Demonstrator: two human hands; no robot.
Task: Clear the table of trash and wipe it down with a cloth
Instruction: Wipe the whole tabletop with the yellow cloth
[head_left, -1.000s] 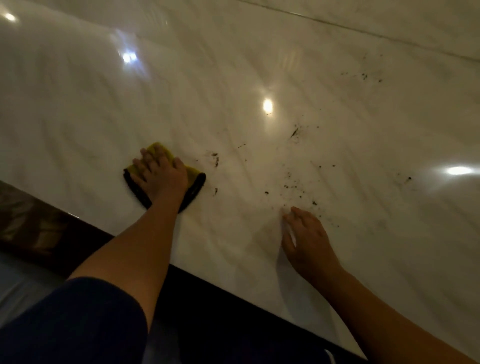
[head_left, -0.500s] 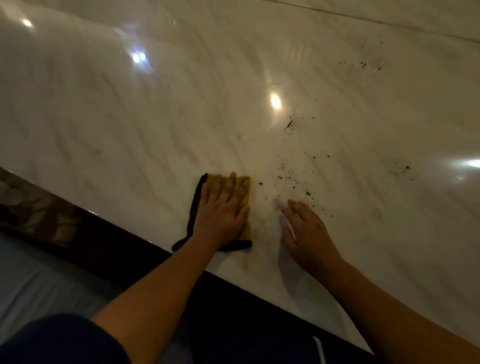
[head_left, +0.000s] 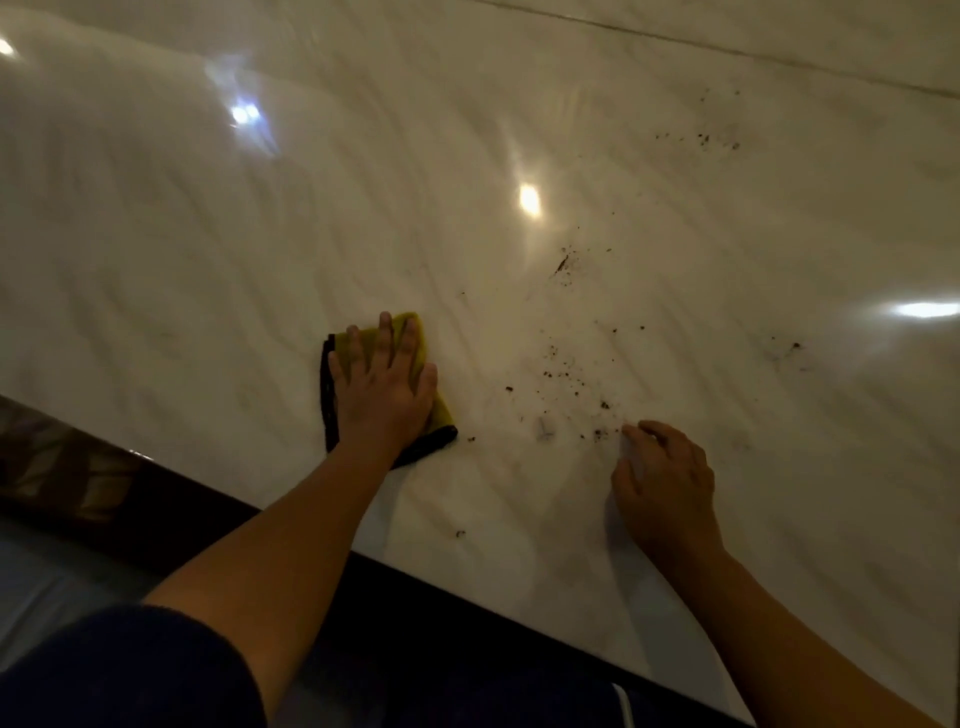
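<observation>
**Q:** What has changed?

**A:** The cloth (head_left: 413, 328), pressed flat under the spread left hand (head_left: 384, 387), has been drawn back leftward, away from the right hand (head_left: 665, 488). Crumbs (head_left: 563, 371) are left between them, so the wiping is judged unfinished.

**Q:** What room remains?

**A:** The worktop (head_left: 208, 234) lies open far and right, and its dark near edge runs just behind both wrists. The right hand is loosely curled and apparently holds nothing, though the light is dim.
</observation>
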